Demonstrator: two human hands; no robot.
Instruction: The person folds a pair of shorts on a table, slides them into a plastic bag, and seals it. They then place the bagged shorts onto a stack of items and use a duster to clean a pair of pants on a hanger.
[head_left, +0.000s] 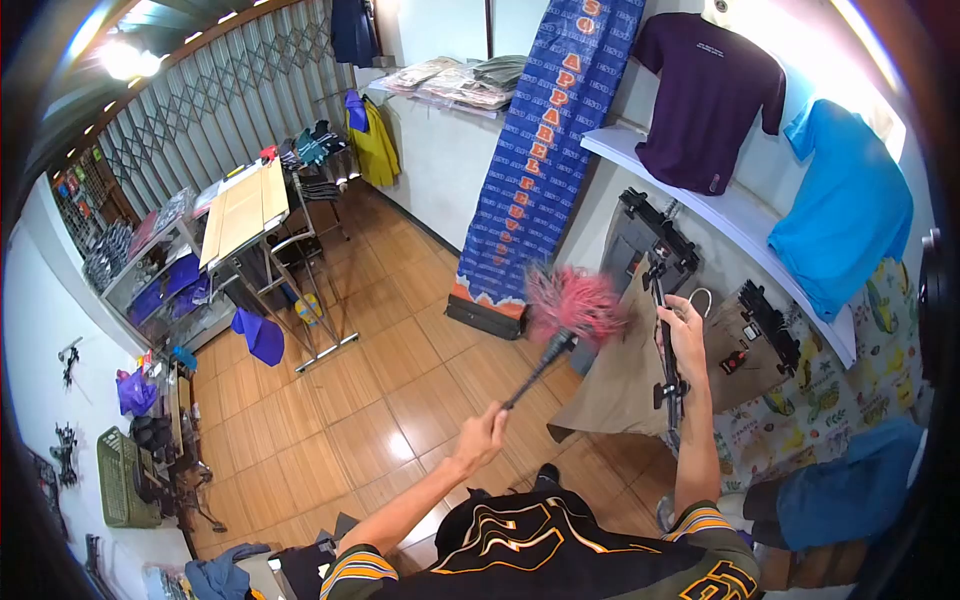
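Below the shelf: your left hand grips a pink duster; your right hand clasps a black press.

This is a small clothing shop with a printing workshop. On the right, a purple T-shirt and a blue T-shirt are displayed above a white shelf. A blue banner with the word "APPAREL" hangs near it. Far left stands a folding work table, near a metal folding gate. Packed garments lie on a far shelf.
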